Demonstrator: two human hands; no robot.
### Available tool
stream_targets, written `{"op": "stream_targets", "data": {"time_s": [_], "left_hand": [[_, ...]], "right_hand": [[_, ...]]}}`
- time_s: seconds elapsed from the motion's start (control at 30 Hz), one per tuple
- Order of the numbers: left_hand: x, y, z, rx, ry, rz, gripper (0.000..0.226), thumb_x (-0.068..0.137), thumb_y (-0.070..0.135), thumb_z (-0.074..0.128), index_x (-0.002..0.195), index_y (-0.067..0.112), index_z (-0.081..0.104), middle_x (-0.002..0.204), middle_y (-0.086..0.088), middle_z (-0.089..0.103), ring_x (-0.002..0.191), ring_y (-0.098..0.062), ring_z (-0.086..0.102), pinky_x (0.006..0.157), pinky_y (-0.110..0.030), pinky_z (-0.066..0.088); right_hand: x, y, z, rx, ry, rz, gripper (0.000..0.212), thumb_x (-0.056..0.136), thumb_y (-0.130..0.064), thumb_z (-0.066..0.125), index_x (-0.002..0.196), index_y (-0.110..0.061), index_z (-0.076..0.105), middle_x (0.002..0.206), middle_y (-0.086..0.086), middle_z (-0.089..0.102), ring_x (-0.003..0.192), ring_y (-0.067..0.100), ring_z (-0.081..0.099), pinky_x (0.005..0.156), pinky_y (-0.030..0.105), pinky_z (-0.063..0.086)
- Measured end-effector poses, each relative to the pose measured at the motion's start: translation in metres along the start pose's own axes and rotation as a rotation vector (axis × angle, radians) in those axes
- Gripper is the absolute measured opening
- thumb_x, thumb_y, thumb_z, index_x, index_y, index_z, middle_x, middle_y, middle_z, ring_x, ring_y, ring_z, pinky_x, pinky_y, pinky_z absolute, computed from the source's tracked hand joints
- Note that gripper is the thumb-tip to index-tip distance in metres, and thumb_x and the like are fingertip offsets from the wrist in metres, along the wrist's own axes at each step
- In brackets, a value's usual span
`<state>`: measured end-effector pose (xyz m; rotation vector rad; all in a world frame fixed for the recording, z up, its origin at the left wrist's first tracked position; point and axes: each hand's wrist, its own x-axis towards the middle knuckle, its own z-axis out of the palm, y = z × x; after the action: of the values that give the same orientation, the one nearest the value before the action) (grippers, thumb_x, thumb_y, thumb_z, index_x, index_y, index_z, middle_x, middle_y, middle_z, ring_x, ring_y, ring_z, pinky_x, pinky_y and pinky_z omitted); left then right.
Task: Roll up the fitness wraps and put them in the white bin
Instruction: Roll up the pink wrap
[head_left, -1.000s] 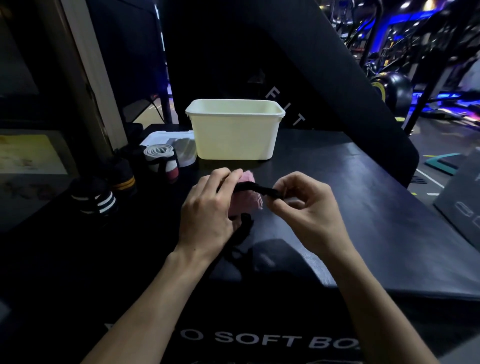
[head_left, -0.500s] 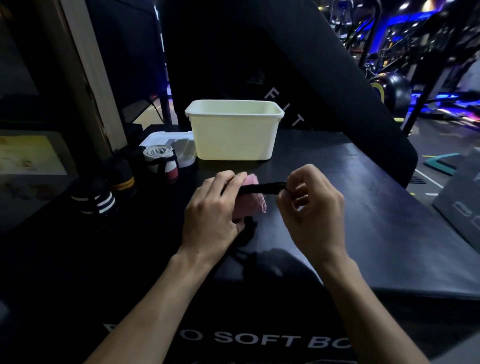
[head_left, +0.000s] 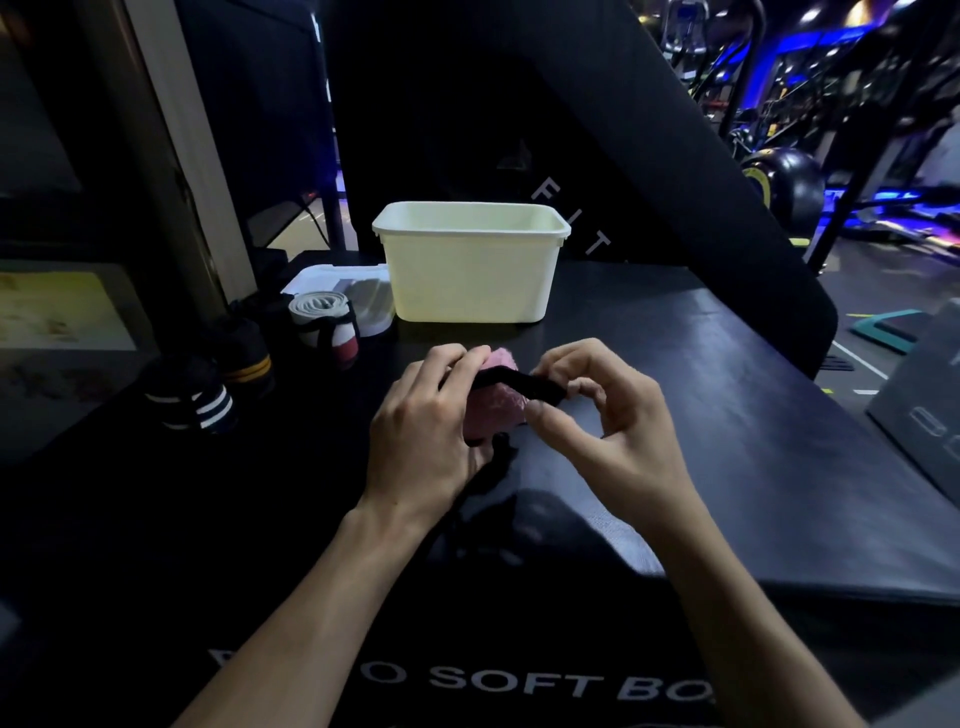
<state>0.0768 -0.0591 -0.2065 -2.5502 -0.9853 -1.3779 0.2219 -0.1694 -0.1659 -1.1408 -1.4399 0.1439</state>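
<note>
My left hand (head_left: 423, 431) grips a rolled pink wrap (head_left: 496, 408) just above the black soft box top (head_left: 701, 395). A black strap (head_left: 519, 384) runs from the roll's top to the right, where my right hand (head_left: 608, 421) pinches its end between thumb and fingers. More black strap hangs below the roll. The white bin (head_left: 470, 270) stands open behind my hands, its inside hidden from here.
Left of the bin lie a white lid (head_left: 337, 278) and a rolled grey and red wrap (head_left: 324, 325). Two dark rolled wraps, one with orange stripes (head_left: 244, 358) and one with white stripes (head_left: 192, 397), stand at the left edge. Gym machines fill the right background.
My right hand pulled the black strap out to the right, then came back in toward the roll and lower. My left hand kept its hold on the pink roll.
</note>
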Motion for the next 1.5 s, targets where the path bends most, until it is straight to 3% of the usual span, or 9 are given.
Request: {"op": "stream_targets", "data": {"time_s": [0.23,0.47,0.63,0.8,0.97,1.07,1.27,1.37,1.5], "left_hand": [[0.001,0.001,0.003,-0.006,-0.005,-0.055,0.086,0.055,0.025,0.09,0.135,0.022,0.061,0.123,0.002,0.06,0.101,-0.025,0.064,0.084,-0.037,0.058],[0.001,-0.002,0.001,-0.124,-0.088,-0.15,0.089,0.059,0.032,0.094,0.139,0.024,0.058,0.129,0.005,0.058,0.109,-0.023,0.065,0.087,-0.035,0.055],[0.002,0.004,-0.002,-0.385,-0.045,-0.233,0.083,0.056,0.051,0.086,0.131,0.024,0.064,0.122,0.01,0.062,0.104,-0.003,0.061,0.09,-0.007,0.042],[0.003,0.011,0.001,-0.534,-0.004,-0.298,0.076,0.052,0.025,0.092,0.124,0.024,0.069,0.112,0.011,0.066,0.102,-0.001,0.065,0.091,-0.006,0.044],[0.002,0.01,0.004,-0.705,-0.045,-0.41,0.078,0.045,0.039,0.09,0.12,0.031,0.069,0.113,0.01,0.072,0.106,-0.001,0.068,0.096,-0.022,0.053],[0.002,0.006,0.005,-0.823,-0.103,-0.445,0.079,0.049,0.028,0.096,0.123,0.025,0.069,0.112,0.006,0.076,0.108,-0.009,0.071,0.098,-0.035,0.056],[0.005,0.006,-0.006,-1.151,-0.22,-0.479,0.067,0.06,-0.005,0.093,0.121,0.005,0.068,0.109,-0.01,0.077,0.099,-0.016,0.071,0.082,-0.026,0.057],[0.002,0.01,-0.008,-1.262,-0.251,-0.485,0.064,0.063,-0.007,0.088,0.122,0.0,0.066,0.11,-0.016,0.075,0.099,-0.018,0.07,0.073,-0.026,0.059],[-0.001,0.013,-0.004,-1.285,-0.239,-0.501,0.066,0.062,-0.009,0.087,0.123,-0.001,0.063,0.113,-0.016,0.074,0.103,-0.021,0.07,0.074,-0.035,0.062]], "right_hand": [[-0.003,-0.011,0.008,0.205,0.096,0.11,0.018,0.084,-0.004,0.074,0.081,-0.002,0.056,0.073,0.007,0.056,0.067,0.014,0.053,0.066,0.021,0.045],[-0.007,0.001,0.019,0.597,0.158,0.663,0.034,0.085,0.009,0.06,0.066,-0.017,0.049,0.066,0.002,0.05,0.056,0.005,0.047,0.046,0.018,0.041],[-0.007,0.012,0.022,0.73,0.146,0.82,0.043,0.089,0.01,0.053,0.057,-0.019,0.052,0.07,0.001,0.06,0.058,0.007,0.055,0.049,0.018,0.05],[-0.003,0.02,0.022,0.749,0.227,0.822,0.037,0.093,0.008,0.055,0.065,-0.015,0.047,0.071,0.004,0.061,0.062,0.015,0.062,0.049,0.022,0.053],[-0.003,0.027,0.019,0.65,0.237,0.778,0.02,0.093,0.004,0.057,0.083,-0.013,0.057,0.084,0.011,0.065,0.07,0.018,0.068,0.063,0.034,0.062],[-0.001,0.028,0.011,0.646,0.159,0.752,0.023,0.093,0.006,0.052,0.102,-0.008,0.068,0.102,0.012,0.072,0.087,0.019,0.071,0.066,0.033,0.061],[-0.003,0.023,-0.005,0.641,-0.094,0.59,0.042,0.086,-0.011,0.06,0.127,-0.007,0.067,0.126,0.016,0.071,0.11,0.03,0.067,0.093,0.046,0.053],[-0.005,0.021,-0.006,0.61,-0.082,0.561,0.038,0.087,-0.016,0.062,0.124,-0.009,0.07,0.123,0.018,0.072,0.108,0.037,0.067,0.09,0.056,0.052],[-0.006,0.019,0.006,0.595,0.036,0.573,0.029,0.096,-0.009,0.05,0.1,-0.021,0.076,0.103,0.013,0.074,0.096,0.032,0.064,0.075,0.044,0.054]]}}
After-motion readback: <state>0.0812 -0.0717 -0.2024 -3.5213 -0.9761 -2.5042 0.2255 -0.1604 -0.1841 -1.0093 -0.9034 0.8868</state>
